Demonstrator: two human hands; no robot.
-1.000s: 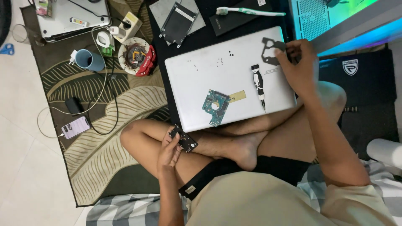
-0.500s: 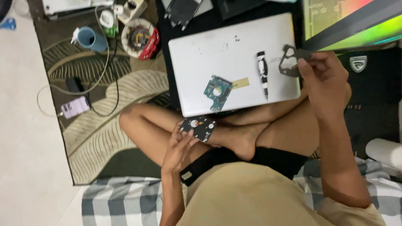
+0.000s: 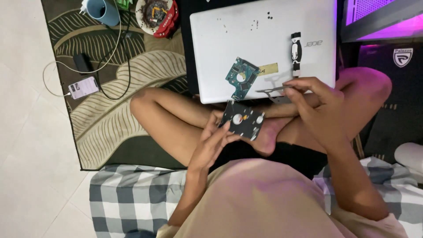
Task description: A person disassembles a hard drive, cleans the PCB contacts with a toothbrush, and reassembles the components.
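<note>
Drive body: a small black hard drive (image 3: 242, 120) is gripped in the left hand (image 3: 214, 142), just below the near edge of the white laptop (image 3: 246, 39); its long axis is tilted, running from upper left to lower right, with the opened face turned up.
Left hand: fingers are closed around the drive's lower left corner and edge.
Metal plate: a thin grey metal cover piece (image 3: 269, 91) is pinched by the right hand (image 3: 318, 110), held roughly level, its long axis pointing left toward the laptop's near edge.
Right hand: fingertips are clamped together on the plate's right end.
On the laptop: a green circuit board (image 3: 240, 78) is laid tilted near the front edge; a black and white screwdriver (image 3: 295, 50) is laid to its right, pointing toward and away from the person.
Surface: the laptop is rested over crossed legs, on a leaf-patterned rug (image 3: 101, 101) on a pale tiled floor; a checked cloth (image 3: 132, 196) is spread nearer the person.
Containers left of the laptop: a blue mug (image 3: 103, 9), contents not discernible; a round dish (image 3: 155, 9) filled with small dark parts.
Further left: a phone (image 3: 83, 87) is connected to a white cable.
</note>
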